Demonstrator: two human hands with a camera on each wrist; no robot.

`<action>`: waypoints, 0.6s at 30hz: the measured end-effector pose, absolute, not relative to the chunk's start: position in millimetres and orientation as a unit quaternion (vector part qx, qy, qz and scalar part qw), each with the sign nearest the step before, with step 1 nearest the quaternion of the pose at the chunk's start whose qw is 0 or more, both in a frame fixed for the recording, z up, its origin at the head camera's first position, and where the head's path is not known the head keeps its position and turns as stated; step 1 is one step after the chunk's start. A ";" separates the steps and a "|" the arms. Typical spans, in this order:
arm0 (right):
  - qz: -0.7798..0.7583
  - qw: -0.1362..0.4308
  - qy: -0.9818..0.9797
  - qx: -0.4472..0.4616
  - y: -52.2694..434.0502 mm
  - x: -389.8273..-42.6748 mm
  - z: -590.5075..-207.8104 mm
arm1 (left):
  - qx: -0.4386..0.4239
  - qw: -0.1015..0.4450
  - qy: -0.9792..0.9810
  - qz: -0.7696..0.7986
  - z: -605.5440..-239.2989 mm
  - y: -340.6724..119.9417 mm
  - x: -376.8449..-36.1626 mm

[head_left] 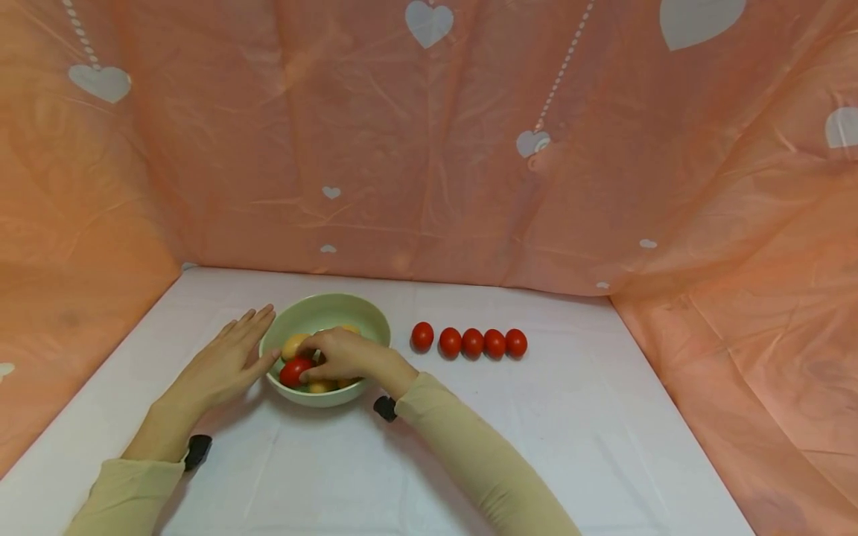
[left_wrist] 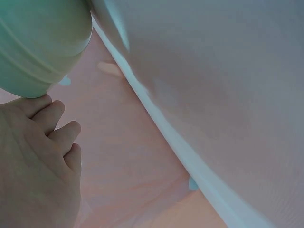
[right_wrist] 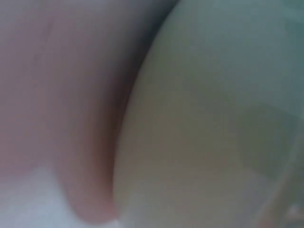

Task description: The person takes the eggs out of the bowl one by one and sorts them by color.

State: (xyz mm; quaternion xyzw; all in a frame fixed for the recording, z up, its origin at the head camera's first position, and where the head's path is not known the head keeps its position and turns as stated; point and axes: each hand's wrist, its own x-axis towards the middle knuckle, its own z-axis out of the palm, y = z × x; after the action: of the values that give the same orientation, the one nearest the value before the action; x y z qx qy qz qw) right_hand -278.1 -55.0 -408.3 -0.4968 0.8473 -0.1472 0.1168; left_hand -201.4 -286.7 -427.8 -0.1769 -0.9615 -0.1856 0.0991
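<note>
A pale green bowl [head_left: 362, 316] stands on the white table and holds a red tomato [head_left: 293, 371] and several yellow tomatoes [head_left: 293, 345]. My right hand [head_left: 338, 356] reaches into the bowl, and its fingers pinch the red tomato. My left hand [head_left: 228, 361] lies flat with straight fingers against the bowl's left side; the left wrist view shows its fingers [left_wrist: 45, 121] touching the bowl wall [left_wrist: 40, 42]. Blur fills the right wrist view, which shows only the bowl's pale wall [right_wrist: 213, 118] up close.
Several red tomatoes [head_left: 472, 342] lie in a row on the white table [head_left: 603, 417] to the right of the bowl. An orange cloth with white hearts [head_left: 429, 134] walls the table at the back and on both sides.
</note>
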 end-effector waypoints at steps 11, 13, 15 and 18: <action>-0.165 0.125 0.844 -0.496 -56.2 -277.8 -409.0 | -0.172 0.092 -0.964 -0.181 -426.5 -285.8 -201.4; -0.166 0.119 0.844 -0.495 -55.6 -277.4 -408.9 | -0.173 0.093 -0.963 -0.183 -426.7 -285.8 -201.2; -0.165 0.112 0.848 -0.491 -55.0 -276.9 -408.9 | -0.174 0.097 -0.962 -0.185 -426.8 -285.8 -200.9; -0.157 0.091 0.855 -0.485 -53.8 -275.9 -408.7 | -0.177 0.107 -0.960 -0.187 -427.1 -285.8 -200.8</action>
State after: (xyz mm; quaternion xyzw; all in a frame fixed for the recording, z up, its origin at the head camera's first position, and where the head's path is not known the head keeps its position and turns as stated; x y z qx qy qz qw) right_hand -275.9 -53.8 -408.7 -0.4854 0.8553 -0.1566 0.0912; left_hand -200.8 -285.8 -427.1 -0.1770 -0.9603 -0.1872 0.1072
